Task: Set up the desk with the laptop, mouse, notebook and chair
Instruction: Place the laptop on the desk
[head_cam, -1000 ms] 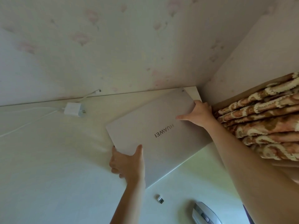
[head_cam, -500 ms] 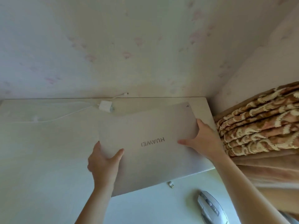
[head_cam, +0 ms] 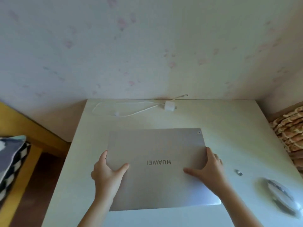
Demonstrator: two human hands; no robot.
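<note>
A closed silver laptop (head_cam: 157,148) with its logo upside down lies in the middle of the white desk (head_cam: 229,122). My left hand (head_cam: 106,176) grips its left edge, thumb on the lid. On the right edge, my right hand (head_cam: 208,172) holds it the same way. A grey mouse (head_cam: 280,195) rests on the desk at the right, blurred. No notebook or chair is in view.
A white charger (head_cam: 169,106) with its looped cable (head_cam: 114,110) lies at the desk's back edge by the wall. A small USB dongle (head_cam: 238,172) sits right of the laptop. A patterned blanket (head_cam: 290,133) is at the right, a cushion (head_cam: 11,163) at the left.
Both hands have slid the laptop from the desk's right back corner to the middle and turned it square to the desk. The view has swung left.
</note>
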